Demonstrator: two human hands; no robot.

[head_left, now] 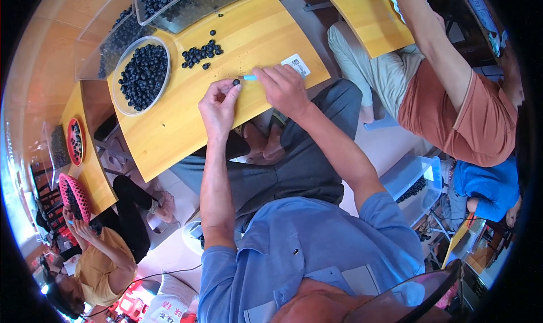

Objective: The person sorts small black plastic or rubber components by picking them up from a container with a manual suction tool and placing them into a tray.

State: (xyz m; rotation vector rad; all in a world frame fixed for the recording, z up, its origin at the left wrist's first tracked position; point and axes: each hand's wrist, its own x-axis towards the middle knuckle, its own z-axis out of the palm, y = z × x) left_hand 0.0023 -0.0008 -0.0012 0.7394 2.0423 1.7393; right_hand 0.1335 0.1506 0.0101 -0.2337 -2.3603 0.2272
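We work on 1 berry (236,82)
Left grip (218,105) pinches it, right grip (281,89) a blue tool (249,77); next move may need care

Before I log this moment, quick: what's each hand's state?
Left hand: closed, pinching one small round dark-blue berry.
Right hand: closed, holding a slim light-blue tool.

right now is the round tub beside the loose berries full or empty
Looks full: dark berries hide the floor of the round tub.

People (438,111) at wooden tables (181,116) with berries (144,77) in tubs (195,13) suggest a workroom.
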